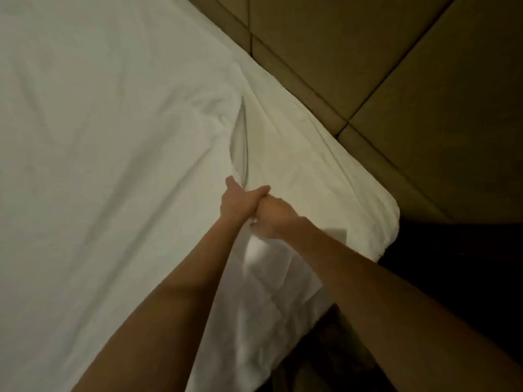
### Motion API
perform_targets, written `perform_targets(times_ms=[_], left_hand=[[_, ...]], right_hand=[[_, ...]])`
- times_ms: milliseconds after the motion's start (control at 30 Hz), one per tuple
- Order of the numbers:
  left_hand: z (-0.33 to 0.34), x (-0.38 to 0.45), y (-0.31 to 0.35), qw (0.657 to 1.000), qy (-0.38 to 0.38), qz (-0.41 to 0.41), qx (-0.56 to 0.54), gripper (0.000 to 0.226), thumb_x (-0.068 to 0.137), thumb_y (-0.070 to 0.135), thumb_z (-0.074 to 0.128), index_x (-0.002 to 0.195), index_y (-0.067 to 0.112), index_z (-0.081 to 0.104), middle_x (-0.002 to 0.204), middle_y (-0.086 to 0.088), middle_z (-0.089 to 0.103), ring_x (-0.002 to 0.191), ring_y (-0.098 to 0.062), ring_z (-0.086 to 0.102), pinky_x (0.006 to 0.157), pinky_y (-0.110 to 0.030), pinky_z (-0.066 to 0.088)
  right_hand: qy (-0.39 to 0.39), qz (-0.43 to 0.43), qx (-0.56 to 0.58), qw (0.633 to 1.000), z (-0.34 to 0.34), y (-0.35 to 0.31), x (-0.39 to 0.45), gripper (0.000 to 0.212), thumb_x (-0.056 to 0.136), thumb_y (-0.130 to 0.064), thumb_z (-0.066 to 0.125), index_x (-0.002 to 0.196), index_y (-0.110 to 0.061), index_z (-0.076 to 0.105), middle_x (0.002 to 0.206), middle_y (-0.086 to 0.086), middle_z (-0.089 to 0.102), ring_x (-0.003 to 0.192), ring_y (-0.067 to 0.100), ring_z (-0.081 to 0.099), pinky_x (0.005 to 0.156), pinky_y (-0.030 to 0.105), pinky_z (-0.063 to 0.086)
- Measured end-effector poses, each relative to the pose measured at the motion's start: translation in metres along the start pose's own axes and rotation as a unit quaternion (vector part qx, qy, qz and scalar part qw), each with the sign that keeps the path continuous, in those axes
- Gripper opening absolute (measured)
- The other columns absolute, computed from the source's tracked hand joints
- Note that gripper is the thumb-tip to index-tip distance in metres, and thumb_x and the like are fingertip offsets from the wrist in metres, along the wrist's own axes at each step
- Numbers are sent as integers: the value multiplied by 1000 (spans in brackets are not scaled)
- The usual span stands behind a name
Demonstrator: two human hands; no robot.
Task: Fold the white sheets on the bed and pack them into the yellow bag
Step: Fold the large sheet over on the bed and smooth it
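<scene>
A white sheet (107, 142) is spread over the bed and fills the left and middle of the view. Near the bed's right corner it is gathered into a raised fold (240, 142). My left hand (237, 200) grips the lower end of that fold. Touching it on the right, my right hand (271, 217) is curled round the same bunch of cloth. Below my hands the sheet hangs over the bed's edge (263, 301). No yellow bag is in view.
A padded brown headboard (396, 66) with panel seams runs along the bed's far side at the upper right. The mattress corner (387, 219) is rounded and covered in white. Dark floor (452, 264) lies to the right and below it.
</scene>
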State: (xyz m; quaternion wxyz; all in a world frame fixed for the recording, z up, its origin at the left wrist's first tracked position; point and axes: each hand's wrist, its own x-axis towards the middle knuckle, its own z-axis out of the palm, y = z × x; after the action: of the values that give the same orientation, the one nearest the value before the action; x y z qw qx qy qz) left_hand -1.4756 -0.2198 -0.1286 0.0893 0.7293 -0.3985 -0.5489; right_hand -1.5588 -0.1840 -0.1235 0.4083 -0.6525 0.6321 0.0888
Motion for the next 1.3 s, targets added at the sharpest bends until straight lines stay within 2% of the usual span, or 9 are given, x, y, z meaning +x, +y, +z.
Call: perform_targets(times_ms=[67, 200, 500, 667, 833, 933, 1100, 1200, 1300], left_hand=[[-4, 9, -13, 995, 47, -14, 90, 53, 86, 22, 65, 130, 5, 42, 119, -13, 58, 107, -34, 58, 91, -46, 52], [-18, 21, -30, 994, 66, -81, 14, 30, 90, 7, 53, 118, -2, 54, 103, -12, 58, 90, -30, 60, 67, -34, 59], [34, -11, 0, 996, -51, -11, -68, 25, 86, 14, 59, 104, -3, 57, 102, -24, 66, 77, -34, 70, 67, -41, 60], [96, -8, 53, 984, -104, 121, 77, 49, 84, 22, 52, 129, 5, 51, 122, -19, 60, 110, -35, 59, 94, -45, 51], [143, -26, 36, 944, -267, 143, 134, 62, 93, 15, 55, 149, 15, 29, 152, -9, 36, 137, -27, 37, 112, -39, 32], [132, -34, 1, 964, -197, 152, 94, 47, 88, 19, 59, 135, 15, 52, 135, -8, 56, 123, -24, 53, 107, -41, 40], [79, -51, -65, 977, -59, 177, 100, 36, 86, 12, 56, 122, 14, 60, 119, -3, 64, 102, -17, 60, 97, -31, 45], [46, -57, -96, 952, 36, 255, 164, 49, 85, 25, 49, 132, 10, 52, 136, -11, 50, 125, -27, 45, 106, -26, 30], [18, -56, -122, 939, 97, 203, 260, 61, 94, 28, 46, 150, 17, 25, 159, -10, 12, 145, -28, 10, 116, -45, 17]], right_hand=[[-9, 11, 20, 1000, 18, 2, -6, 54, 90, -23, 57, 141, -14, 39, 126, 9, 49, 112, 29, 55, 86, 33, 43], [49, 78, -4, 996, 34, 19, -18, 64, 80, -35, 67, 135, -21, 37, 127, 5, 41, 119, 27, 43, 93, 40, 40], [190, 169, 205, 945, 11, 88, -59, 12, 89, -25, 59, 88, -14, 53, 96, 11, 64, 93, 31, 62, 71, 28, 42], [234, 256, 304, 887, 4, 129, -63, 54, 93, -29, 60, 139, -7, 43, 137, 15, 51, 127, 33, 47, 100, 33, 38], [286, 392, 328, 811, 24, 180, -71, 27, 89, -13, 61, 114, -2, 58, 121, 19, 60, 111, 35, 56, 83, 31, 43], [294, 385, 274, 831, 29, 189, -79, 30, 86, -16, 63, 113, -4, 55, 120, 17, 56, 109, 35, 54, 84, 36, 44], [394, 188, 143, 888, 36, 143, -69, 43, 76, -16, 56, 119, -10, 55, 129, 10, 50, 119, 28, 46, 102, 47, 33], [326, 82, 72, 939, 36, 100, -53, 56, 79, -8, 51, 134, -17, 47, 148, 4, 37, 140, 21, 28, 116, 54, 8], [176, -12, -32, 984, 51, 51, -35, 63, 92, -19, 43, 151, -26, 22, 161, -4, 7, 149, 18, -3, 115, 57, -5]])
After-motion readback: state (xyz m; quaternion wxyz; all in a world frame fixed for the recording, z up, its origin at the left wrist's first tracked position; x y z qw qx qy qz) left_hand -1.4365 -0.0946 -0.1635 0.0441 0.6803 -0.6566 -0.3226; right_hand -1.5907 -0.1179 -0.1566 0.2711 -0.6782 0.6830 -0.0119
